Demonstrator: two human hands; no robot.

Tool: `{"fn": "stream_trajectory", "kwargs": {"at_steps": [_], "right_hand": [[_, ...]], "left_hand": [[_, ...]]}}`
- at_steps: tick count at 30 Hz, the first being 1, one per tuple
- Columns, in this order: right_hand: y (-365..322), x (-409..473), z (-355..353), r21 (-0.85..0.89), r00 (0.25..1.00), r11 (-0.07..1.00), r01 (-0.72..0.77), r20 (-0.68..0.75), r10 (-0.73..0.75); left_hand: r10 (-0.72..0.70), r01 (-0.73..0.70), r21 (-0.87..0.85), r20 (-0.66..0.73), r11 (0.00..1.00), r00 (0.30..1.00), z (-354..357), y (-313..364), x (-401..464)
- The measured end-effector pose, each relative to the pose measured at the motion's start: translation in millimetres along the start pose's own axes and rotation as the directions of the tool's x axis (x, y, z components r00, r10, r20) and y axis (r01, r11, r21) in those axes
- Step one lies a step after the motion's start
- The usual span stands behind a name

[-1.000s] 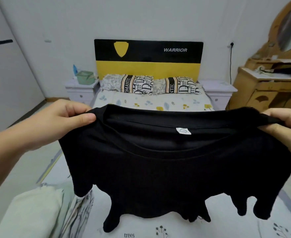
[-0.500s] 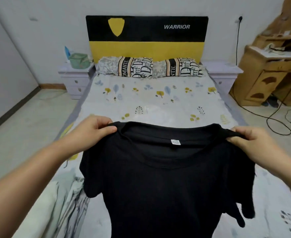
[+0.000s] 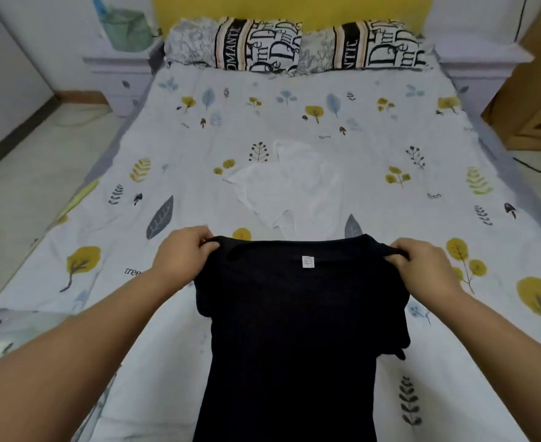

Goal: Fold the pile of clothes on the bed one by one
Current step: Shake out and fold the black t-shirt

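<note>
Shirt (image 3: 297, 339), black, hangs over the bed (image 3: 374, 129), pinched at its shoulders by left hand (image 3: 183, 260) and right hand (image 3: 422, 266). White garment (image 3: 291, 186) lies beyond on the leaf-print sheet; two pillows (image 3: 294, 46) against a yellow headboard (image 3: 288, 8).

Black T-shirt (image 3: 297, 330) held up by its shoulders over the bed (image 3: 294, 122)

Its neckline faces up with a small white tag (image 3: 307, 261) showing inside the collar; the body hangs down toward the near edge, sleeves drooping at both sides. A white garment (image 3: 289, 189) lies crumpled mid-bed, just beyond the collar.
</note>
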State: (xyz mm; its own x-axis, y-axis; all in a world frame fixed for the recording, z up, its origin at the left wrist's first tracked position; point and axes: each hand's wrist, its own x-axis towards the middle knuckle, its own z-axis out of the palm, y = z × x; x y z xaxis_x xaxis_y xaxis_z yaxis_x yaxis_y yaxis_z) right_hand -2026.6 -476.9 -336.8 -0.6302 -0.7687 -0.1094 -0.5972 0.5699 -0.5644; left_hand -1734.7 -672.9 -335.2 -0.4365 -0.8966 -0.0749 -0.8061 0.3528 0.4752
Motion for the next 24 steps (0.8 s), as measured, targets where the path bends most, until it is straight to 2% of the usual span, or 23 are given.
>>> {"fn": "stream_trajectory", "kwargs": {"at_steps": [4, 12, 16, 19, 22, 24], "right_hand": [[25.3, 48.7, 40.6, -0.047, 0.998, 0.997, -0.059, -0.034, 0.057], [70.8, 122.2, 111.3, -0.187, 0.995, 0.978, -0.096, -0.042, 0.089], [86.6, 142.0, 137.1, -0.292, 0.998, 0.955, -0.054, 0.002, 0.057], [94.4, 140.1, 150.2, -0.341, 0.999, 0.939, -0.030, 0.002, 0.033], [94.6, 121.6, 150.7, -0.268, 0.994, 0.962, -0.061, -0.105, 0.034], [94.9, 107.5, 146.4, -0.208, 0.990, 0.973, -0.102, -0.117, 0.079]], "left_hand": [[-0.089, 0.092, 0.037, -0.093, 0.995, 0.992, 49.3, -8.0, 36.5], [-0.118, 0.120, 0.004, -0.166, 0.993, 0.979, 135.9, -12.9, 101.6], [-0.136, 0.141, 0.028, -0.135, 0.990, 0.982, 167.7, -26.1, 120.5], [-0.221, 0.225, 0.023, -0.106, 0.974, 0.969, 182.8, -38.8, 121.2], [-0.327, 0.336, 0.092, -0.102, 0.937, 0.939, 186.4, -52.5, 110.2], [-0.407, 0.405, 0.152, -0.021, 0.902, 0.913, 181.7, -61.6, 100.2]]}}
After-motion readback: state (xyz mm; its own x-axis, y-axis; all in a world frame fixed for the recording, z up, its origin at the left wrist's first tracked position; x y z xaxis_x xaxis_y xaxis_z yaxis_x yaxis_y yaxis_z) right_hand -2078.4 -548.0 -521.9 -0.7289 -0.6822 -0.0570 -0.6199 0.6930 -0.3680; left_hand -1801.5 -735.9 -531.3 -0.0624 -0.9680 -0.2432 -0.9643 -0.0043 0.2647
